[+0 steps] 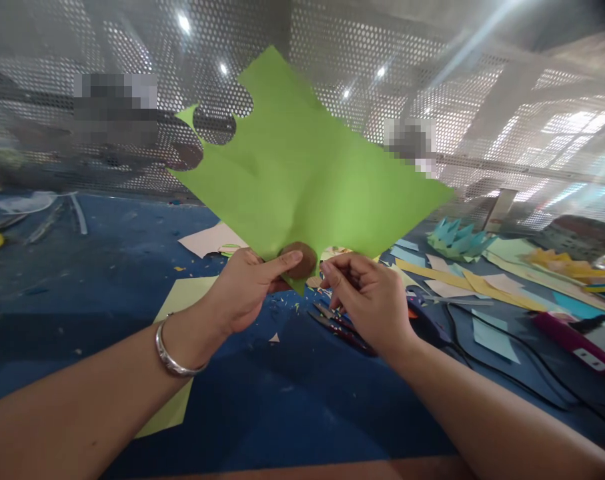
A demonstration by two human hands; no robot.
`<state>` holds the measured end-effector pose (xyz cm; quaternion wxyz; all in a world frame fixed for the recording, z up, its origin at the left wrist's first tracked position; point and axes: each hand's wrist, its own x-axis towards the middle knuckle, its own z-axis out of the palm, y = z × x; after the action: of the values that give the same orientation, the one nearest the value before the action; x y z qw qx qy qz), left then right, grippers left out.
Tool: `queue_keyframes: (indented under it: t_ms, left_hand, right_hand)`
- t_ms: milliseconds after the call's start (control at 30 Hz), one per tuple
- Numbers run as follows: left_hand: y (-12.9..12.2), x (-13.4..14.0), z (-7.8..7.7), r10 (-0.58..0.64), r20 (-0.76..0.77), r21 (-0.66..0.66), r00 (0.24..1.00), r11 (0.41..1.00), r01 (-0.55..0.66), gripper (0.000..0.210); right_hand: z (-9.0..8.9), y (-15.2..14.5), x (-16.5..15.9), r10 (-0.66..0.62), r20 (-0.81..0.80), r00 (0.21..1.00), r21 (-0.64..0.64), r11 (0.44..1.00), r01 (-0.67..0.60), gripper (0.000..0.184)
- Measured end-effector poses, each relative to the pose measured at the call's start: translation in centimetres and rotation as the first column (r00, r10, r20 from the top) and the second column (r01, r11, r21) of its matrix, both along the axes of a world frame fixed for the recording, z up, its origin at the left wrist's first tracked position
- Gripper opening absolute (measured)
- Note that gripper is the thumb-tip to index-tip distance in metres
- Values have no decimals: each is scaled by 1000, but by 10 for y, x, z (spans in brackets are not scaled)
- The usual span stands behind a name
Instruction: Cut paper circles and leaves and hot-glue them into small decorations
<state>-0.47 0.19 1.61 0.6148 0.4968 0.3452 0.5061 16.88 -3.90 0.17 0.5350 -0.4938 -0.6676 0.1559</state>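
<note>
A large sheet of green paper [302, 153] stands up in front of me, with round bites cut from its upper left edge and a notch at the bottom. My left hand [242, 287] grips its lower corner, the thumb pressing a brown disc [301, 260] flat against the sheet. Beside the notch, my right hand [367, 293] is closed, thumb and forefinger pinched close to the paper's edge. Whatever lies between those fingertips is too small to make out. Below, dark-handled scissors [339, 328] rest on the blue table [302, 413], partly covered by my right hand.
Pale yellow paper [175, 373] lies under my left forearm. To the right are paper strips [462, 277], a teal folded-paper piece [457, 238], a yellow one [557, 263], black cables [512, 370] and a magenta power strip [572, 340]. Behind stands a perforated metal screen [332, 40].
</note>
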Motion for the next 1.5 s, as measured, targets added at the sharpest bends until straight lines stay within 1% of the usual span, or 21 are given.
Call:
queue_keyframes:
  t_ms: [100, 233, 333, 400, 500, 600, 700, 833, 933, 1267, 1500]
  left_hand:
    - [4, -1, -2, 28, -7, -16, 1000, 999, -29, 17]
    - [4, -2, -2, 10, -1, 2, 1000, 1000, -10, 20]
    - [3, -2, -2, -24, 25, 24, 999, 999, 24, 28]
    - [3, -2, -2, -39, 24, 31, 999, 999, 38, 29]
    - [1, -2, -2, -35, 2, 26, 999, 999, 35, 28]
    - [-1, -1, -1, -64, 2, 30, 998, 998, 63, 26]
    - [-4, 1, -1, -97, -1, 37, 995, 995, 97, 23]
    - [-7, 4, -1, -99, -6, 49, 995, 994, 99, 19]
    - [-9, 8, -1, -80, 27, 24, 996, 997, 80, 17]
    - [-11, 14, -3, -76, 171, -8, 982, 997, 79, 23]
    - [-16, 19, 1, -45, 204, -39, 978, 998, 54, 21]
  right_hand:
    - [-1, 1, 0, -4, 5, 1000, 12, 1000, 4, 17]
    - [-4, 3, 2, 4, 10, 1000, 63, 998, -5, 12]
    - [-5, 3, 4, 7, 80, 997, 109, 994, -15, 19]
    - [-5, 2, 4, 3, 147, 989, 121, 992, -21, 24]
    - [-3, 2, 4, -3, 236, 972, 105, 994, -22, 35]
    - [-1, 4, 4, -19, 319, 948, 79, 997, -6, 46]
    - [-2, 5, 4, -37, 375, 926, 71, 997, 11, 50]
    - [-4, 5, 4, -62, 389, 919, 82, 996, 33, 46]
    - [-5, 5, 3, -91, 393, 915, 104, 993, 54, 44]
    - [-7, 5, 3, -161, 365, 917, 195, 976, 94, 44]
    - [-6, 5, 2, -185, 343, 921, 230, 967, 109, 44]
